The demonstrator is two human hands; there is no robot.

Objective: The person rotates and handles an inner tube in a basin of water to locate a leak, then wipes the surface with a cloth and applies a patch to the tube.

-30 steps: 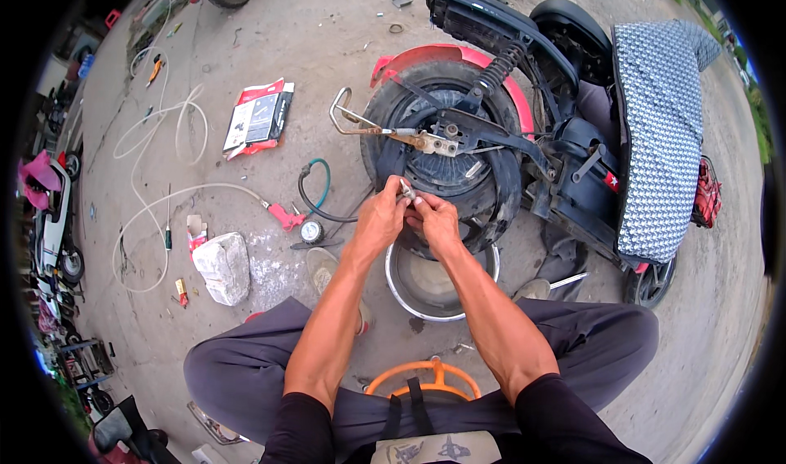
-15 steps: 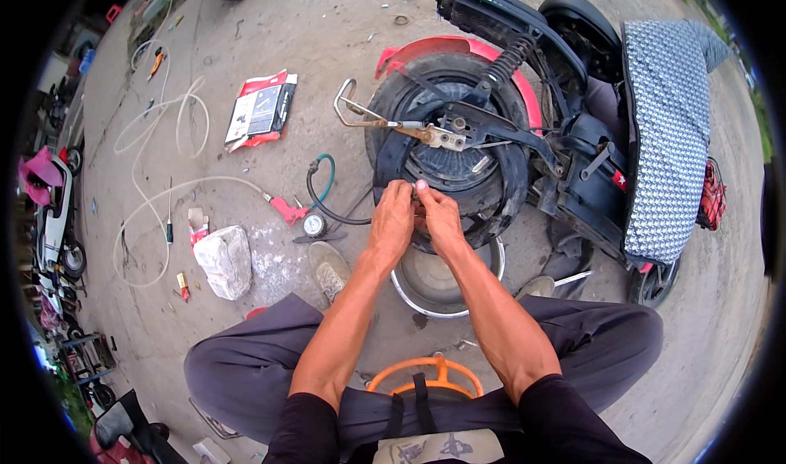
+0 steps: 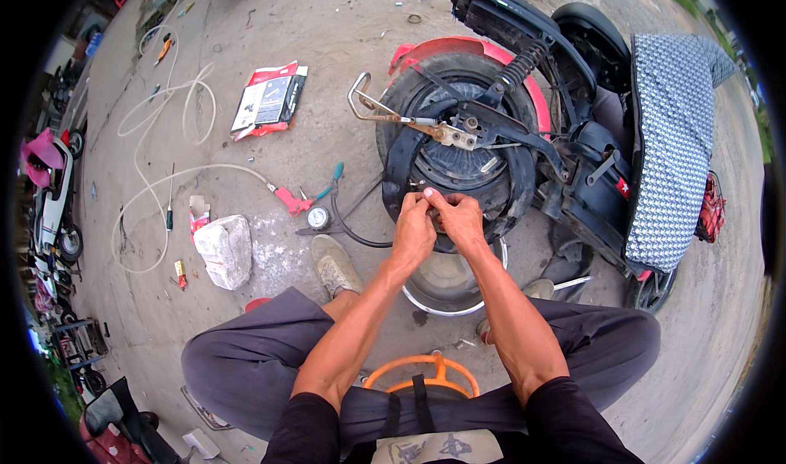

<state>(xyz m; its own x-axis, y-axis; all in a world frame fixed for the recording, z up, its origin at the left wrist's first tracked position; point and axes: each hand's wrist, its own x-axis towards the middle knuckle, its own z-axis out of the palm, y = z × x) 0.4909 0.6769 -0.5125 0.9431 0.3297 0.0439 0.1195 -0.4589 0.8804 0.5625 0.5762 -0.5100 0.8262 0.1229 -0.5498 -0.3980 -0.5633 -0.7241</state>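
My left hand [image 3: 415, 225] and my right hand [image 3: 458, 218] meet at the near side of a scooter's rear wheel [image 3: 458, 177]. Thumbs and fingertips are pinched close together over a small part that I cannot make out. Just beyond them, a black rubber inner tube [image 3: 399, 165] drapes loosely over the wheel and tyre. The scooter [image 3: 594, 165] lies on its side. Under my wrists a round metal basin [image 3: 446, 288] stands on the ground, partly hidden by my forearms.
To the left lie a red air inflator [image 3: 291, 201], its round gauge [image 3: 318, 217], a pale coiled hose [image 3: 155, 187] and a screwdriver [image 3: 169, 210]. A whitish block [image 3: 223, 253] and a red-white-black packet [image 3: 268, 100] rest farther out. A patterned cover [image 3: 671, 149] hangs over the scooter's right part.
The whole view has shifted slightly. My hands stay together by the wheel, with the fingers somewhat rearranged. The inflator's short hose has swung from a loop into a straighter line.
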